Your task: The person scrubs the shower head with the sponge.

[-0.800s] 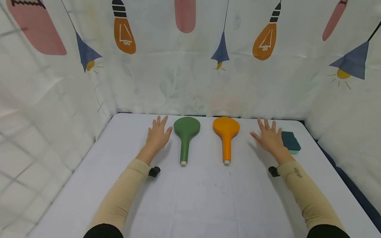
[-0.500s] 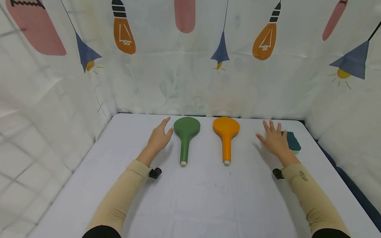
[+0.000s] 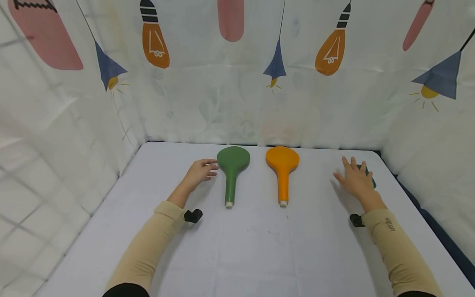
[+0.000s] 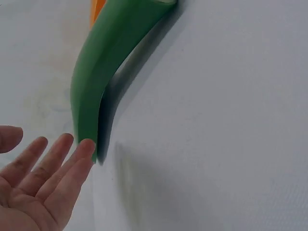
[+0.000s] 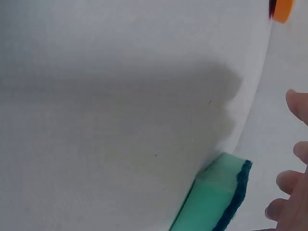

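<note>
A green shower head lies on the white table, its handle and pale end toward me. Beside it to the right is a similar orange shower head. My left hand is at the green head's left side, fingers loosely extended. In the left wrist view the fingertips overlap the edge of the green head; contact is hard to tell. My right hand hovers with spread fingers over a sponge, light green with a dark scouring layer, and partly hides it in the head view. Neither hand holds anything.
The white table ends at a patterned cloth curtain behind. Its right edge runs close to the sponge. A black wrist camera sits at the left cuff, and another black camera at the right cuff.
My left hand has turned so its fingers point right toward the green shower head. My right hand has moved right and a little nearer, over the sponge. Both shower heads stay put.
</note>
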`<act>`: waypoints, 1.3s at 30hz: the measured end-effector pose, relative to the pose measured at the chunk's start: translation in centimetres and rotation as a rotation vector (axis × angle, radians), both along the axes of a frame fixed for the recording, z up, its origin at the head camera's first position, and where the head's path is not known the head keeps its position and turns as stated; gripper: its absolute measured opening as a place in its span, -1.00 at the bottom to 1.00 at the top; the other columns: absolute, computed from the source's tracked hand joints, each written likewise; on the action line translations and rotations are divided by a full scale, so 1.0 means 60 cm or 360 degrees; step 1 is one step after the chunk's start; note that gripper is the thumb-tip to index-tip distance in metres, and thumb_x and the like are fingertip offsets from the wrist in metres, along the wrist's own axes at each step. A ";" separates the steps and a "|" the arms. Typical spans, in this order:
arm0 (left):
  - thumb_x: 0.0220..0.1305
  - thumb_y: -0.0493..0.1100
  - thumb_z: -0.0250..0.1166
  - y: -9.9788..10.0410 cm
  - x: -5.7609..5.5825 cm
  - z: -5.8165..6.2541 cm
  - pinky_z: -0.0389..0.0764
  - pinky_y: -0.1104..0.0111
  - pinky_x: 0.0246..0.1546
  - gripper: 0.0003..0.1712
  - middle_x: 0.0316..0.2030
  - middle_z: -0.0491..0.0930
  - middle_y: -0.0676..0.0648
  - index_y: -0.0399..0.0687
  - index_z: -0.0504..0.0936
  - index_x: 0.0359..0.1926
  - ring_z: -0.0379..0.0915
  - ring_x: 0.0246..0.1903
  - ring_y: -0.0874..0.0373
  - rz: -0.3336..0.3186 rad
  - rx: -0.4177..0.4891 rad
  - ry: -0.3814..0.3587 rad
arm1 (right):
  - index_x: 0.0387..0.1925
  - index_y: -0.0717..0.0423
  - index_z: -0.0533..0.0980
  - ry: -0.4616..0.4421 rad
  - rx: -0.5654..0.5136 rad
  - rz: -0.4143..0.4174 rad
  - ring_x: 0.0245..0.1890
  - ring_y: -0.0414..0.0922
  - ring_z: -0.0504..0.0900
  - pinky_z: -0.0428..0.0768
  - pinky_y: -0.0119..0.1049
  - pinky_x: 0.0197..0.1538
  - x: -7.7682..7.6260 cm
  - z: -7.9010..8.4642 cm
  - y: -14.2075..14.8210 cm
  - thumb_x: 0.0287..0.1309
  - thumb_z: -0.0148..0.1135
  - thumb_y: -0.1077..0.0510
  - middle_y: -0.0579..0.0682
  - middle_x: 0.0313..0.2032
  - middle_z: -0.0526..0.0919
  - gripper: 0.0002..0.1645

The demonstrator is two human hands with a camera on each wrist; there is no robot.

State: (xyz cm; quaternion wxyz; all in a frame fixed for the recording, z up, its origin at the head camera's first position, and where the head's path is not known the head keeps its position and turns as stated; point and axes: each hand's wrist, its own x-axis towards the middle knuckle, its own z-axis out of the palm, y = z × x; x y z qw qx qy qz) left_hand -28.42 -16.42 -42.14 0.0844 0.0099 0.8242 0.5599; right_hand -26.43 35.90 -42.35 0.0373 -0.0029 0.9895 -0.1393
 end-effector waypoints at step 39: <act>0.53 -0.18 0.16 0.043 0.022 -0.023 0.63 0.11 0.08 -0.43 0.30 0.43 -0.42 -0.47 0.33 0.37 0.66 -0.06 -0.03 0.0049 0.0533 -0.0655 | 0.58 0.26 -0.14 -0.0259 -0.0094 -0.0149 0.29 0.77 -0.14 0.07 0.59 0.24 0.010 -0.002 0.049 0.49 -0.12 0.13 0.56 0.47 -0.34 -0.20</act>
